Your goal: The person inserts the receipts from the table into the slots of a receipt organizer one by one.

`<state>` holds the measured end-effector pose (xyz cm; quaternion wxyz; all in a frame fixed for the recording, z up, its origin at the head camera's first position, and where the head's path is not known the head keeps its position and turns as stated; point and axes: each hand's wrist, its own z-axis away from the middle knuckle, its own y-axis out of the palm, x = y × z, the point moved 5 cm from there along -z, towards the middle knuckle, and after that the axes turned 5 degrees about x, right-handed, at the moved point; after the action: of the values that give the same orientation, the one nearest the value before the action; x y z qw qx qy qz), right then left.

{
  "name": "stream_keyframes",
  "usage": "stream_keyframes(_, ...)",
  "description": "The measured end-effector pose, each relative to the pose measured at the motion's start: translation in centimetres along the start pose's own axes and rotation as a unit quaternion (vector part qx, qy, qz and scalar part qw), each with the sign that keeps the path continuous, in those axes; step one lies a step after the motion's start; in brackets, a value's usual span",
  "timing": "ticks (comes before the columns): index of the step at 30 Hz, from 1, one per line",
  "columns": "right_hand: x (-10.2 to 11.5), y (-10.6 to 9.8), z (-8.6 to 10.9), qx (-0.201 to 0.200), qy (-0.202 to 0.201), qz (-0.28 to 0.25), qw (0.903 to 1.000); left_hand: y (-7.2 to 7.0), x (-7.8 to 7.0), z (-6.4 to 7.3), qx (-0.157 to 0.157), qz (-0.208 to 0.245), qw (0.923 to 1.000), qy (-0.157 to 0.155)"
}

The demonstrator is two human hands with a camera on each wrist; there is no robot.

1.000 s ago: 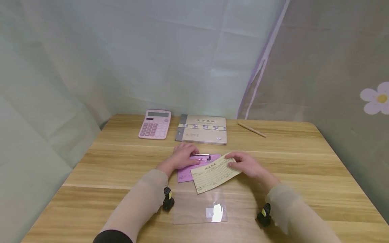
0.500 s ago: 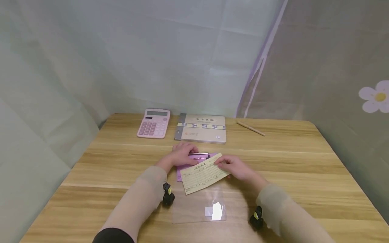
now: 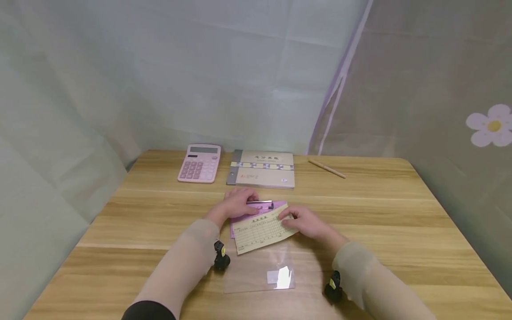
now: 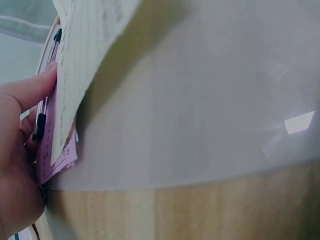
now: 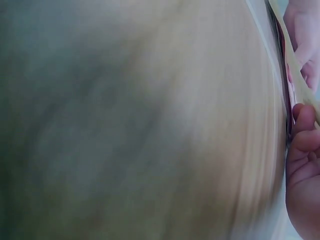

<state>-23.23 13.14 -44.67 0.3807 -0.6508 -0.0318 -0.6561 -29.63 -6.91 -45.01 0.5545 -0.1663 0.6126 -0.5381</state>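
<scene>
A clear clipboard [image 3: 244, 278] with a metal clip [image 3: 261, 202] lies on the table in front of the person. Beneath the clip sits a pink printed slip [image 3: 281, 206]. My left hand [image 3: 238, 205] grips the clip end, its thumb over the front of the clip in the left wrist view, other fingers partly hidden. My right hand [image 3: 306, 222] pinches the right end of a pale yellow printed form [image 3: 258, 235] between thumb and fingers. That form is tilted and bowed, covers most of the pink slip, and has its lower edge raised over the board in the left wrist view.
A pink calculator [image 3: 200, 164] stands at the back left of the wooden table [image 3: 384, 213]. Right of it lies a ledger book [image 3: 262, 171] with a patterned band. Farther right is a thin tan pen-like stick [image 3: 326, 169]. Curtains hang behind the table.
My right hand has carried the yellow form leftward, so it now overlaps more of the pink slip. The left hand has stayed at the clip.
</scene>
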Motion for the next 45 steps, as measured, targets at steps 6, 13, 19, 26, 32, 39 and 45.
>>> stream_keyframes(6,-0.1,0.0,-0.2,-0.014,-0.001,0.011,0.9998,0.2,0.0,0.0,-0.011,-0.012,0.9998,0.007)
stream_keyframes(13,-0.2,0.0,-0.4,-0.027,-0.029,0.050,0.9980,0.2,0.0,0.2,-0.034,-0.026,0.9990,0.013)
stream_keyframes(19,-0.3,0.0,-0.4,-0.034,-0.001,0.087,0.9956,0.3,-0.2,0.1,-0.047,-0.021,0.9986,0.013)
stream_keyframes(26,-0.3,0.4,-0.8,-0.025,-0.035,0.143,0.9888,0.1,-0.5,0.0,-0.047,-0.049,0.9975,0.023)
stream_keyframes(32,-0.1,0.6,-0.9,-0.019,-0.035,0.141,0.9892,-0.2,-0.8,-0.1,-0.033,-0.063,0.9969,0.034)
stream_keyframes(39,0.0,0.6,-1.1,-0.016,-0.030,0.139,0.9897,-0.4,-0.8,-0.4,-0.011,-0.064,0.9969,0.043)
stream_keyframes(45,-0.1,0.7,-1.4,-0.019,-0.027,0.152,0.9878,-0.6,-0.8,-0.4,-0.001,-0.053,0.9977,0.041)
